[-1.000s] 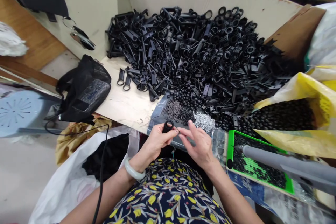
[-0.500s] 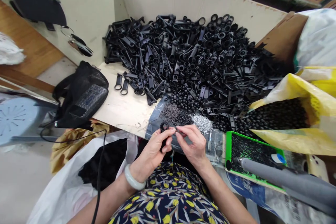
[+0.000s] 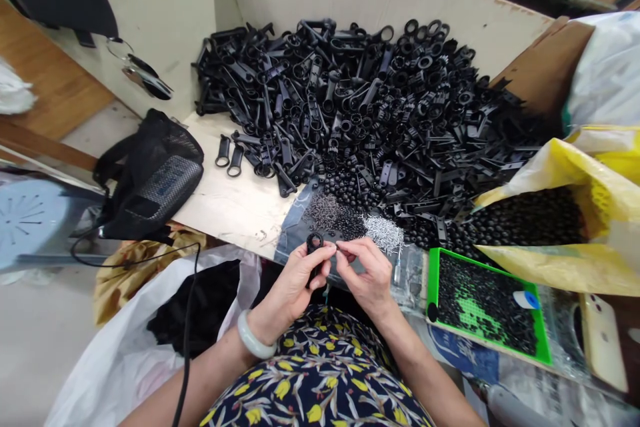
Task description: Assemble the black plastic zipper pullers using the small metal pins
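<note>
My left hand [image 3: 296, 280], with a pale bangle at its wrist, is closed round a black plastic part with a ring end [image 3: 315, 241]. The ring sticks up above the thumb. Close beside it, my right hand [image 3: 369, 272] pinches with thumb and forefinger at the left fingertips; whatever is between them is too small to make out. Just beyond the hands lie a heap of small brownish pieces [image 3: 324, 210], a heap of silvery pins [image 3: 384, 233] and many black beads [image 3: 350, 190].
A large pile of black plastic parts [image 3: 310, 93] fills the back of the worktop. To the right are a green tray [image 3: 434, 280] of small black pieces, a yellow bag [image 3: 530, 260], a phone [image 3: 603, 340] and a grey tool [image 3: 515, 407]. A black mesh bag [image 3: 170, 180] lies left.
The grey tool that lay across the green tray has swung down to the lower right, uncovering the tray and phone. Both hands stay together in nearly the same place.
</note>
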A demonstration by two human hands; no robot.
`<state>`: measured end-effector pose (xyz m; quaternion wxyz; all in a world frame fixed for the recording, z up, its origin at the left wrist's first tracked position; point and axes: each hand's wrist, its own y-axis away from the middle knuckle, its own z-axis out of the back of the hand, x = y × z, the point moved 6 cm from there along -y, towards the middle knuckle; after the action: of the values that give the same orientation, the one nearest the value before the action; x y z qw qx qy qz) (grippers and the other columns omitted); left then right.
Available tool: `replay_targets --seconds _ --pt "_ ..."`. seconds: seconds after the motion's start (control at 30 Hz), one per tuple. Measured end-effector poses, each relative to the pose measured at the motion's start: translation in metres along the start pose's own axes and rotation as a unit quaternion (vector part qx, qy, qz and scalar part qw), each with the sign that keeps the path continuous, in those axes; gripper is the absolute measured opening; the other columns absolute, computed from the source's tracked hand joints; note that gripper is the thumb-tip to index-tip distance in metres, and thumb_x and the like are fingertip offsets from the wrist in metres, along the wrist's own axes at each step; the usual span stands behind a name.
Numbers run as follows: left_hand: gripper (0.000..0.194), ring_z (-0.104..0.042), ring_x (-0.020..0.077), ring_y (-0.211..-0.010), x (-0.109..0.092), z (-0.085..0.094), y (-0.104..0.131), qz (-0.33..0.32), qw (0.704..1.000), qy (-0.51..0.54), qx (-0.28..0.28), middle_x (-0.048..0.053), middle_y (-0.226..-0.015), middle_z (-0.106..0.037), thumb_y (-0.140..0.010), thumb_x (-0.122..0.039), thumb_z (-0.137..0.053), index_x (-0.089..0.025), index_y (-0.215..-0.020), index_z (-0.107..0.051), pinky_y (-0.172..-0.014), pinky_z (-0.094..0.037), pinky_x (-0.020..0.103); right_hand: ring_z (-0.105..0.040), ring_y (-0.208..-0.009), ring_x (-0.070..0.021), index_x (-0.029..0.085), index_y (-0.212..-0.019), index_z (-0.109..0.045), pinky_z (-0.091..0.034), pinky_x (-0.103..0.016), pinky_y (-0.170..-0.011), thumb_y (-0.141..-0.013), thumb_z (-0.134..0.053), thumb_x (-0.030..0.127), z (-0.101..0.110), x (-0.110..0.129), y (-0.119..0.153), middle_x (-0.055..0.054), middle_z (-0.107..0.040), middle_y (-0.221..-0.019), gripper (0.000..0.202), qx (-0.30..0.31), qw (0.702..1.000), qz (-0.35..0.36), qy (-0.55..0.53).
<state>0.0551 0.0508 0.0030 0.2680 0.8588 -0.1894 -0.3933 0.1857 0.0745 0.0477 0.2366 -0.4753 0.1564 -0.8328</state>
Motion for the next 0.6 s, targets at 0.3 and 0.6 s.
replay_targets --seconds 0.3,0.6 --pt "0.031 -0.044 0.0066 -0.05 -0.001 -0.005 0.01 0.001 0.996 -0.068 0.052 -0.002 -0.068 -0.061 -0.077 -0.034 -0.075 -0.016 -0.1 -0.065 -0.051 -0.03 0.022 -0.062 -0.069 -0.0137 0.021 -0.105 -0.072 -0.055 -0.028 -0.062 -0.092 -0.066 0.014 0.01 -0.006 0.001 -0.004 -0.07 -0.088 0.016 0.028 0.999 -0.017 -0.008" --pt "0.031 -0.053 0.0139 -0.076 0.01 0.009 0.018 -0.024 0.986 -0.161 0.046 -0.002 -0.086 -0.059 -0.073 -0.015 -0.057 -0.022 -0.103 -0.057 -0.077 -0.044 0.027 -0.066 -0.079 -0.0175 0.021 -0.107 -0.069 -0.057 -0.032 -0.07 -0.095 -0.064 0.013 -0.001 0.005 0.005 -0.005 -0.071 -0.088 0.015 0.121 0.99 0.066 0.026"
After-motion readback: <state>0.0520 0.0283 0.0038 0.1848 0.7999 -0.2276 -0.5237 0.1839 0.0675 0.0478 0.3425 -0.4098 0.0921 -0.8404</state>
